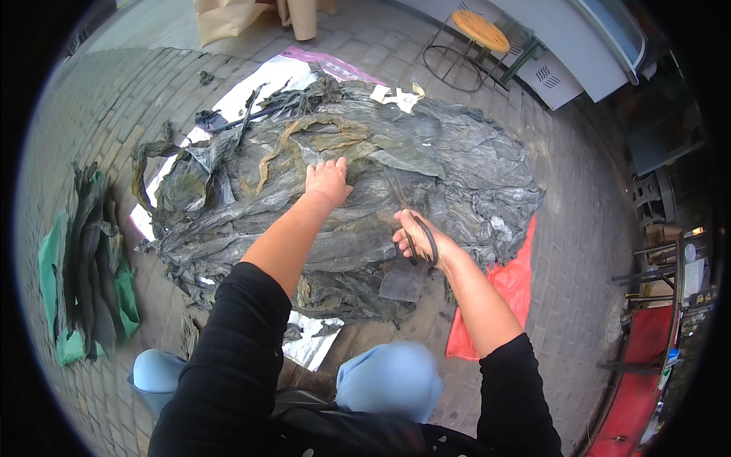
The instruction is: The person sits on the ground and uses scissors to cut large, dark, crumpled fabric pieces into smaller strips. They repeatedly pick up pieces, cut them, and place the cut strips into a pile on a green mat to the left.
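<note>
A broad heap of dark, wrinkled dried kelp (251,202) lies on the ground in front of my knees. My left hand (328,181) is on the middle of the heap, its fingers curled down onto a kelp sheet; the fingertips are partly hidden. In my right hand (419,238) I hold black-handled scissors (400,199), my fingers closed around the loops. The blades point away from me, over the kelp to the right of my left hand. A flat, dark cut piece of kelp (403,283) hangs just below my right hand.
Beneath the heap, white sheeting (263,85) and a red plastic sheet (499,293) stick out. A kelp bundle (85,259) on green sacking lies at the left. A round stool (480,30) stands at the far right on brick paving, with a red-covered table (636,381) nearer.
</note>
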Demonstrator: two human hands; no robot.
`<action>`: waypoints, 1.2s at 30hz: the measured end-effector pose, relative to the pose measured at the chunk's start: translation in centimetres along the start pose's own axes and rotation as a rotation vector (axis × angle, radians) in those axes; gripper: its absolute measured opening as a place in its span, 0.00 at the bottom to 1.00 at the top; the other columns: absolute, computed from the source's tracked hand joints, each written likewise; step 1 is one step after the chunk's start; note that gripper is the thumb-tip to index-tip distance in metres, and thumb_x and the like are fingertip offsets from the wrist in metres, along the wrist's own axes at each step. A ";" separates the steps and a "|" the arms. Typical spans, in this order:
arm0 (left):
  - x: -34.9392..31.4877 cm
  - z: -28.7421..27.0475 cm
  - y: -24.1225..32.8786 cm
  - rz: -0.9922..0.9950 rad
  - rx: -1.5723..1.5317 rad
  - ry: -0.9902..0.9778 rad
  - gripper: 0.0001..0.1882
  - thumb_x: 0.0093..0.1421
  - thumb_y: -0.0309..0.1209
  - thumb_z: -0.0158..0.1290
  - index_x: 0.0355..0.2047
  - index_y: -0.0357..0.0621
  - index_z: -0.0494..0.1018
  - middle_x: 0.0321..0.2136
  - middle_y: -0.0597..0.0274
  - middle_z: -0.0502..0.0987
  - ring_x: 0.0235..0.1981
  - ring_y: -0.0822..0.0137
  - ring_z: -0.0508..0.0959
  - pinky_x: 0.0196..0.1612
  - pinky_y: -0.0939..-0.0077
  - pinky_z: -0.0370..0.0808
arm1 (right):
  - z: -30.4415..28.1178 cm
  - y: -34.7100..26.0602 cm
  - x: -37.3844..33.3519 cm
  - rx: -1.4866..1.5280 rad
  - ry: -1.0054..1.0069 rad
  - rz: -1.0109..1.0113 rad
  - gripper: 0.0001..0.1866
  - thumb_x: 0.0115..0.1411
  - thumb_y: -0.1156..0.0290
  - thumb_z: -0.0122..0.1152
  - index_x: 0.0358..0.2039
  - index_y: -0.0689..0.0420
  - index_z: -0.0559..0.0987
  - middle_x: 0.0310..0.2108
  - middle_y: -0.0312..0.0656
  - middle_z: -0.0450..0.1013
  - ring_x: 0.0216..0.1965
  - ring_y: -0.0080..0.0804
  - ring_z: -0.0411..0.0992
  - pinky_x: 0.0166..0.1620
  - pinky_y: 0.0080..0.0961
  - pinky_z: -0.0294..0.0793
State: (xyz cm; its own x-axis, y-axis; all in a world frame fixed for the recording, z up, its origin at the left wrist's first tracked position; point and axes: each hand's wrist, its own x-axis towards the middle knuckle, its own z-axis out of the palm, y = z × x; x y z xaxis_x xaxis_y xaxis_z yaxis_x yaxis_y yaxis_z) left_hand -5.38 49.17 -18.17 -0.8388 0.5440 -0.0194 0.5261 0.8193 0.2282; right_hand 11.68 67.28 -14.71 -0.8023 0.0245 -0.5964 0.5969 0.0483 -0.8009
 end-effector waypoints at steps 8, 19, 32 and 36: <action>-1.1 -2.1 -1.5 0.033 -0.199 -0.147 0.23 0.54 0.39 0.58 0.49 0.47 0.69 0.46 0.52 0.74 0.47 0.51 0.74 0.48 0.59 0.71 | 0.5 -3.3 4.6 -0.099 0.003 0.098 0.49 0.50 0.25 0.46 0.55 0.58 0.62 0.32 0.38 0.69 0.30 0.20 0.67 0.31 0.18 0.72; -4.3 -0.1 -1.2 0.007 -0.259 -0.092 0.21 0.53 0.37 0.58 0.48 0.47 0.69 0.44 0.53 0.74 0.46 0.51 0.75 0.48 0.59 0.71 | 2.7 -0.5 5.5 -0.558 0.370 -0.299 0.24 0.61 0.49 0.54 0.29 0.61 0.75 0.19 0.42 0.70 0.20 0.32 0.68 0.26 0.31 0.67; -18.3 1.6 -12.7 0.023 0.156 -0.302 0.66 0.35 0.54 0.69 0.68 0.57 0.40 0.66 0.52 0.48 0.68 0.52 0.49 0.65 0.42 0.43 | -0.1 12.2 -6.5 -0.550 0.772 -0.065 0.16 0.61 0.64 0.57 0.44 0.57 0.66 0.27 0.44 0.70 0.17 0.29 0.67 0.16 0.27 0.67; -18.6 3.3 -16.0 0.050 0.240 -0.249 0.67 0.34 0.50 0.70 0.68 0.53 0.38 0.63 0.49 0.53 0.65 0.51 0.54 0.65 0.45 0.44 | -0.3 22.6 -9.4 -0.435 0.779 0.087 0.15 0.59 0.72 0.57 0.43 0.60 0.64 0.28 0.42 0.66 0.15 0.30 0.65 0.14 0.27 0.65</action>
State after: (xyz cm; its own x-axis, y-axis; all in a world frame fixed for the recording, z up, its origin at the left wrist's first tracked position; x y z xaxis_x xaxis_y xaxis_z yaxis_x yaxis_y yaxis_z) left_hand 2.27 26.59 -24.70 -0.7672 0.5876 -0.2573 0.6080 0.7939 0.0002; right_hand 32.75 68.43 -27.18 -0.6276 0.7089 -0.3220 0.7268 0.3851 -0.5688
